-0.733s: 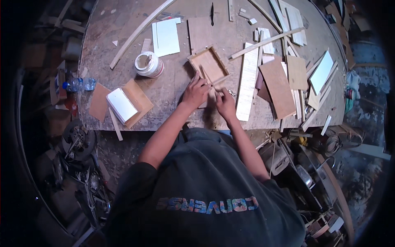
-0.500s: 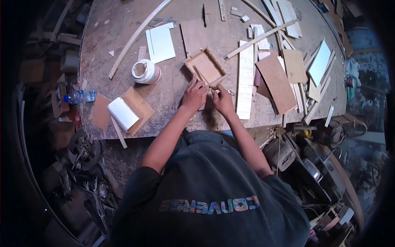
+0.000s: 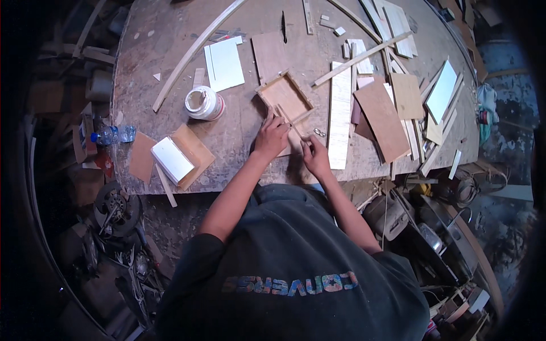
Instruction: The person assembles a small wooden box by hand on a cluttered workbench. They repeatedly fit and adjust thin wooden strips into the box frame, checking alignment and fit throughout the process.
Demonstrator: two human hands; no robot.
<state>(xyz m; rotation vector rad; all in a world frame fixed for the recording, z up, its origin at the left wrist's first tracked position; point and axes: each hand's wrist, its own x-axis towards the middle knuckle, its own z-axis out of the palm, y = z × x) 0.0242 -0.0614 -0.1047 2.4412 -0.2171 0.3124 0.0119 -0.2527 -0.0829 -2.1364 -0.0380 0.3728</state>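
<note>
A small, shallow wooden box (image 3: 310,101) with low walls lies tilted on the workbench in front of me. My left hand (image 3: 272,137) grips its near left corner, fingers bent around the wall. A thin wooden stick (image 3: 295,130) slants across the near wall, its far end reaching just over the box. My right hand (image 3: 316,156) pinches the stick's near end, a little below the box. What lies beneath my left fingers is hidden. Right of the box rests a small metal piece (image 3: 319,132), too small to name.
Left of the box stands an open white tub (image 3: 203,103), near a white panel (image 3: 226,68). A white-topped block (image 3: 172,159) sits at the front left, a plastic bottle (image 3: 114,134) at the left edge. Boards (image 3: 382,122) and strips pile up on the right.
My right hand has moved nearer to me and slightly right, drawing the stick along. The stick reaches less far into the box. My left hand stays at the box's corner.
</note>
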